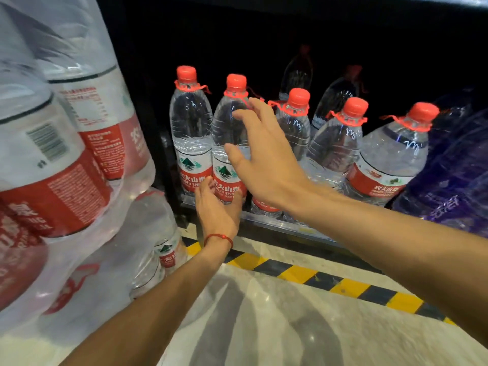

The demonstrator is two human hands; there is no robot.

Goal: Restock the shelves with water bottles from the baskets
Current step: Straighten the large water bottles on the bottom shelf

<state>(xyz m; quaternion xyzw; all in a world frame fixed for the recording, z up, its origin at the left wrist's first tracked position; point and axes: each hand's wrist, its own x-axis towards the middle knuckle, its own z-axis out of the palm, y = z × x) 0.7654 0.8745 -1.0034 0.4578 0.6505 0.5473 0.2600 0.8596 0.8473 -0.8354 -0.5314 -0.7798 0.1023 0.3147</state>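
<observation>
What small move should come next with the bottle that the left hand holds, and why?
Probably release it and draw both hands back. The bottle already stands upright at the front of the shelf, close beside the leftmost bottle; the left hand holds only its base, and the right hand is open in front of it.

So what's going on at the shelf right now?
A person is working at a low dark shelf of clear plastic water bottles with red caps and red labels. The left hand has its grip round the labelled lower part of the second bottle from the left, which is upright at the front edge. The right hand is open, fingers spread beside that bottle's upper body; contact is unclear. Shrink-wrapped bottle packs are stacked on the left.
</observation>
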